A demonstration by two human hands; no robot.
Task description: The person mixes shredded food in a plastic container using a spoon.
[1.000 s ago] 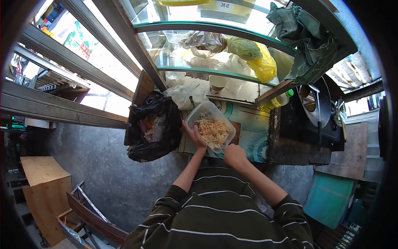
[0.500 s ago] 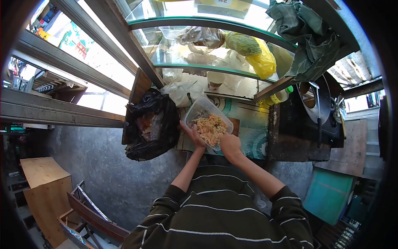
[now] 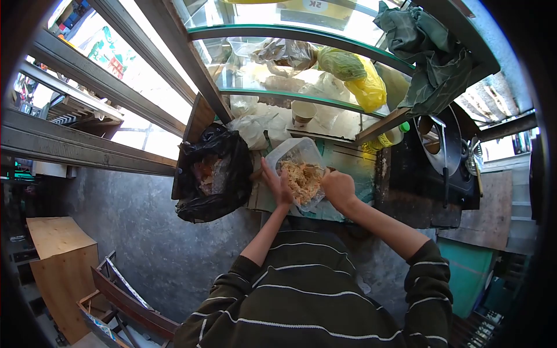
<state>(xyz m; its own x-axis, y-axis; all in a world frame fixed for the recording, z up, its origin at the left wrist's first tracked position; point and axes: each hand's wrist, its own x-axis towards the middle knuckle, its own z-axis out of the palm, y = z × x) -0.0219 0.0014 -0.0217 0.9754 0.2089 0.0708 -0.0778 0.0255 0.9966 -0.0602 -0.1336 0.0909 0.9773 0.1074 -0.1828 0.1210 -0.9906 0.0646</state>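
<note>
A clear plastic container [image 3: 301, 149], tilted, holds an orange-beige shredded food mixture [image 3: 301, 180]. My left hand [image 3: 281, 184] grips its left side, thumb near the rim and fingers along the wall. At the right rim, my right hand [image 3: 339, 188] is closed in a fist around a spoon-like utensil, whose far part reaches into the food. Most of that utensil is hidden by the hand and the mixture. Left of the container sits an open black plastic bag [image 3: 232, 168] with pinkish and clear-wrapped contents.
Behind the container are a paper cup [image 3: 303, 112], white plastic bags [image 3: 255, 130] and a yellow bottle with a green cap [image 3: 387, 138]. Glass shelves hold a yellow bag [image 3: 369, 87]. A wok [image 3: 440, 136] sits on the stove at right. Green cloth [image 3: 426, 64] hangs above.
My right hand has moved right and up, from over the food to the container's right rim. The container has tipped and shifted slightly right, with my left hand still on it.
</note>
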